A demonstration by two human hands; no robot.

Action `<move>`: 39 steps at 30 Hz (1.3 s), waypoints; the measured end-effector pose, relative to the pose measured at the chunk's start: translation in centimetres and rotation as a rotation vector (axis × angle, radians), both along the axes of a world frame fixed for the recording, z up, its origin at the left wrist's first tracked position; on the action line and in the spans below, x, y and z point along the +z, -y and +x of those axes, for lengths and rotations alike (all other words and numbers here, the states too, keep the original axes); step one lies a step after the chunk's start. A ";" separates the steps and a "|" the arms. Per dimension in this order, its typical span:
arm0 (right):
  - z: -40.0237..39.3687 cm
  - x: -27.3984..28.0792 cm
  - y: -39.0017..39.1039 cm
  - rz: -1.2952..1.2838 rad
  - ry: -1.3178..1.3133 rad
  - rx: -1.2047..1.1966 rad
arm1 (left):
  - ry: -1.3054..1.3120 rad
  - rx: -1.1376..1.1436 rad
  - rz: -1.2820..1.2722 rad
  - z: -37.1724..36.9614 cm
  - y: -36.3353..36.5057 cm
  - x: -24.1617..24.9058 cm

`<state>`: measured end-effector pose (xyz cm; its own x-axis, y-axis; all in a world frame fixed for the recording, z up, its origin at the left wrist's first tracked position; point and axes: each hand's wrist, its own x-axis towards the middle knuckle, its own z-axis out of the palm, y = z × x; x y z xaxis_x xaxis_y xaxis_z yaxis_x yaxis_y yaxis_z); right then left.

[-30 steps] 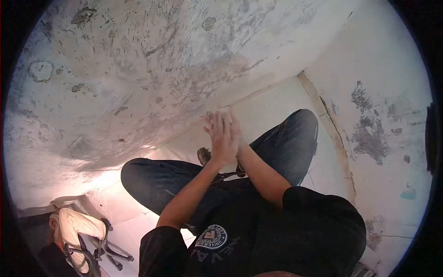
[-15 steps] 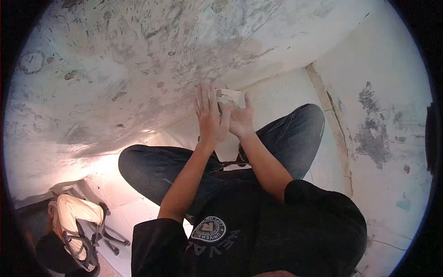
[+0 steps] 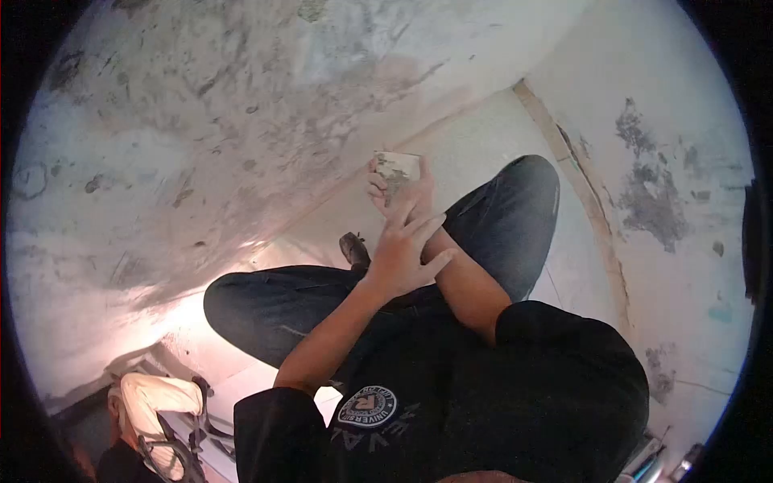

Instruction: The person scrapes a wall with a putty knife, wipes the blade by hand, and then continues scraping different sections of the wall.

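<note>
My right hand (image 3: 413, 196) is palm up. It grips a small flat rectangular plate (image 3: 398, 165), pale with patchy grey-green smears, with fingers curled round its left edge and the thumb at its right. Whether the plate has a handle is hidden by the hand. My left hand (image 3: 400, 259) lies across the right wrist, with its fingers stretched and spread and pale dust on them. Both hands are above my crossed legs (image 3: 511, 221), close to the stained wall (image 3: 241, 137).
A second wall (image 3: 652, 201) with grey patches and a cracked, tan-coloured base strip (image 3: 564, 149) is at the right. A foot (image 3: 354, 249) shows between my legs. Another person's light-trousered leg (image 3: 165, 394) is at the lower left, near a dark chair-like frame (image 3: 201, 435). Bright light falls there.
My left hand has moved from beside the plate down onto the right wrist. The right hand's fingers have closed round the plate. The view has shifted slightly.
</note>
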<state>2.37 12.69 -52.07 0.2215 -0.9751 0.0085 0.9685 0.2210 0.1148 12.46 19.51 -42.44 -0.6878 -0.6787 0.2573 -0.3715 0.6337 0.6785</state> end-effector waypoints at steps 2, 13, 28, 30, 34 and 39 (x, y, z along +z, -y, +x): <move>-0.1 0.1 0.4 0.023 0.008 -0.015 | -0.121 0.082 0.219 0.0 0.8 1.4; 0.8 -3.6 -0.5 0.061 -0.194 0.026 | -0.145 0.062 0.244 1.2 1.8 -3.8; 6.4 3.8 -3.8 -0.303 -1.907 -0.416 | -0.690 0.602 0.372 1.7 3.6 -9.3; 5.0 3.8 -3.5 -0.240 -1.870 -0.348 | -0.777 0.525 0.513 1.8 3.9 -8.6; 5.2 3.8 -3.3 -0.225 -2.316 -0.267 | -0.921 0.416 0.816 2.8 4.5 -6.8; 6.8 1.5 -3.7 -0.267 -2.292 -0.392 | -1.078 0.331 1.197 5.3 5.3 -5.1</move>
